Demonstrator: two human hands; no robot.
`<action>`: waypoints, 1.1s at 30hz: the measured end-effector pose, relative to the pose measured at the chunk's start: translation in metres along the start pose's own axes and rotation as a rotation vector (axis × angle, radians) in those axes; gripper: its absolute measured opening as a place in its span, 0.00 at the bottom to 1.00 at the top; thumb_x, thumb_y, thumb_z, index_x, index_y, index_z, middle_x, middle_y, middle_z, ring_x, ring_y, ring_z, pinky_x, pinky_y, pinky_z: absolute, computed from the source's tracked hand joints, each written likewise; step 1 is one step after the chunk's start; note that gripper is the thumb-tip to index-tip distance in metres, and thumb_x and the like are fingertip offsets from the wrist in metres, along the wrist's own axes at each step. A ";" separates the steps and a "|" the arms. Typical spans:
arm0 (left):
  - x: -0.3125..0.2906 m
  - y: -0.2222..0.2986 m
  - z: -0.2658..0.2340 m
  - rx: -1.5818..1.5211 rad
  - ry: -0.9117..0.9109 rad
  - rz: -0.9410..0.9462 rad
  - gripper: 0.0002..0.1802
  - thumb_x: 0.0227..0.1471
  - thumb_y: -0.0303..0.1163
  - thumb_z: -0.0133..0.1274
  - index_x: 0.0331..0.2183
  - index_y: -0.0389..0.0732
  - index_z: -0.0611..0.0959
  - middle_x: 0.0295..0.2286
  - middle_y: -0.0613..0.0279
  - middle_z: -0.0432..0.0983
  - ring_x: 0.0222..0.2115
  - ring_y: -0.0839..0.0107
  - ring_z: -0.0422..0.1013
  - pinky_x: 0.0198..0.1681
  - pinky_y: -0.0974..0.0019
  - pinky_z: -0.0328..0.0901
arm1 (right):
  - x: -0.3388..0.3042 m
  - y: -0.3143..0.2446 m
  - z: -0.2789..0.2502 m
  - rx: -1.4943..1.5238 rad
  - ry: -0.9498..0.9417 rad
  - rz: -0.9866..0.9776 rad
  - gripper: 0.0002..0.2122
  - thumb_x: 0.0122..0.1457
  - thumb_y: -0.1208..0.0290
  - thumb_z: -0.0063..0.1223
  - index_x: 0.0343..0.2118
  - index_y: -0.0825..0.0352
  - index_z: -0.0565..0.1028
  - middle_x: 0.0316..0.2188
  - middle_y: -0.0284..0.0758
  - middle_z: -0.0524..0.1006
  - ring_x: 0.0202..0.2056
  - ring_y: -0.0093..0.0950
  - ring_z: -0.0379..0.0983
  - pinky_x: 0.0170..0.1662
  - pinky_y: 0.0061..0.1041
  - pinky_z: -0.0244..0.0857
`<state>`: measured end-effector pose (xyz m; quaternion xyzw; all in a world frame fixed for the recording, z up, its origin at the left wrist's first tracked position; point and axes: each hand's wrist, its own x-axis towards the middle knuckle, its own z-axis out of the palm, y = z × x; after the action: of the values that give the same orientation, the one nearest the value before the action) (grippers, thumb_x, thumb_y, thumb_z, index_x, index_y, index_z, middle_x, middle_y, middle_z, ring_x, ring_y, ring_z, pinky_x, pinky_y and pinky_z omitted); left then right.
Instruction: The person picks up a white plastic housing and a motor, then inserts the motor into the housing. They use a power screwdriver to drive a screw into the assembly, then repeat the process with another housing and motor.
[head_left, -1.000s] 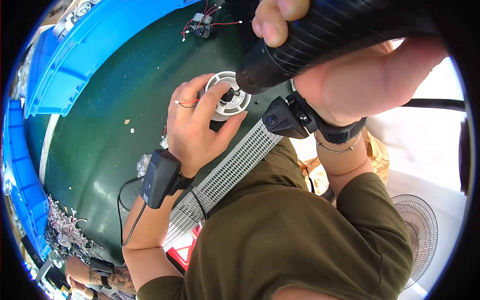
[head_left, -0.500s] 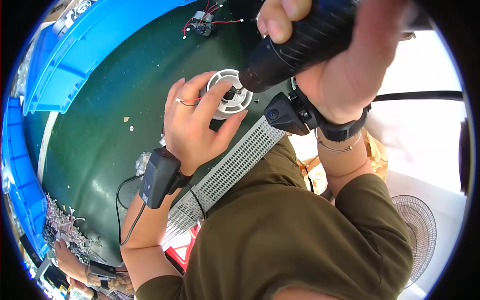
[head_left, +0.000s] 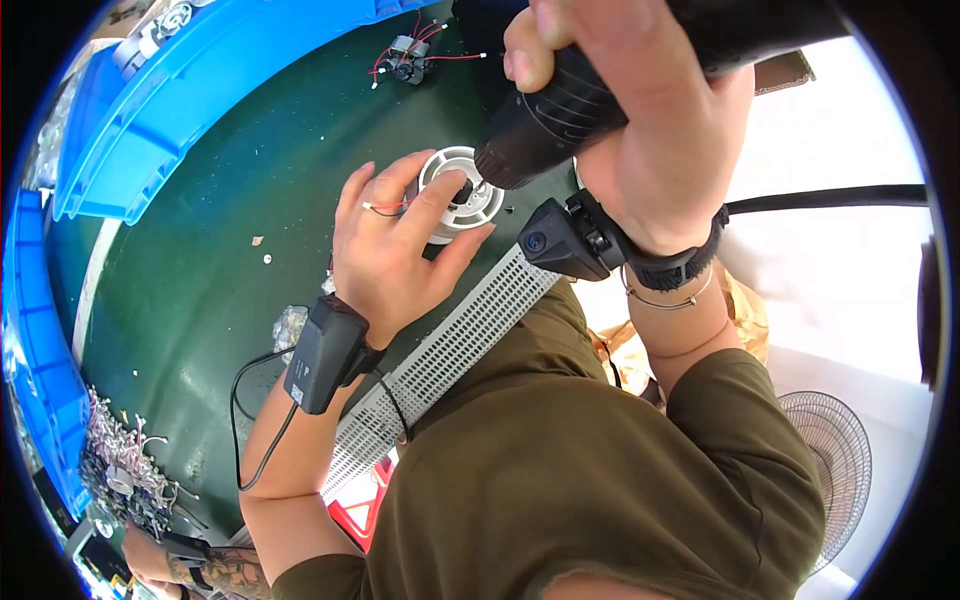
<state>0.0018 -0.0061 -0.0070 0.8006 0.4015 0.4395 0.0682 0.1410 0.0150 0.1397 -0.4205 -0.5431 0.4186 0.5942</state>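
Note:
A round white plastic housing (head_left: 492,212) with a dark centre part sits in the grip of my left hand (head_left: 388,250) above the green table. My index finger reaches over its face to the dark centre, with the thumb along the lower side. A short red and black wire with a white plug (head_left: 370,206) sticks out by my fingers. My right hand (head_left: 655,120) is wrapped round a black power screwdriver (head_left: 565,110), held slanted. Its nose points down at the right part of the housing's face; whether the bit touches a screw there is hard to see.
Small grey motors with red wires (head_left: 405,62) lie at the far side of the green tabletop (head_left: 230,290). Blue bins (head_left: 120,150) line the left and far edge. A wire pile (head_left: 125,460) lies near a co-worker's hand (head_left: 145,555). A white perforated strip (head_left: 470,320) edges my side.
My right hand and the screwdriver have shifted slightly, the thumb now further left over the tool. The housing stays in my left hand. The co-worker's hand has moved back from the wire pile.

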 end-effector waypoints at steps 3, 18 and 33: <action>0.000 0.000 -0.001 0.017 0.002 0.018 0.22 0.34 0.37 0.65 0.36 0.45 0.80 0.40 0.59 0.72 0.33 0.64 0.72 0.46 0.48 0.61 | -0.003 0.001 0.004 0.085 0.028 -0.011 0.21 0.45 0.83 0.60 0.42 0.74 0.65 0.19 0.27 0.72 0.19 0.14 0.65 0.23 0.13 0.58; 0.002 0.005 -0.013 -0.109 -0.040 -0.079 0.30 0.31 0.38 0.67 0.41 0.43 0.78 0.47 0.49 0.65 0.40 0.54 0.68 0.46 0.56 0.62 | 0.003 -0.012 0.000 0.221 0.010 0.007 0.15 0.46 0.79 0.62 0.37 0.72 0.69 0.21 0.26 0.72 0.21 0.14 0.65 0.25 0.13 0.57; 0.063 0.020 -0.033 0.170 -0.363 0.191 0.02 0.38 0.26 0.57 0.22 0.43 0.82 0.22 0.66 0.70 0.28 0.66 0.66 0.40 0.64 0.60 | 0.029 0.011 -0.028 0.351 -0.277 -0.412 0.10 0.48 0.73 0.63 0.29 0.67 0.71 0.20 0.24 0.70 0.21 0.13 0.63 0.24 0.14 0.54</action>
<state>0.0071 0.0168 0.0634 0.9039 0.3405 0.2571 0.0298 0.1705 0.0449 0.1363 -0.1311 -0.6123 0.4300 0.6504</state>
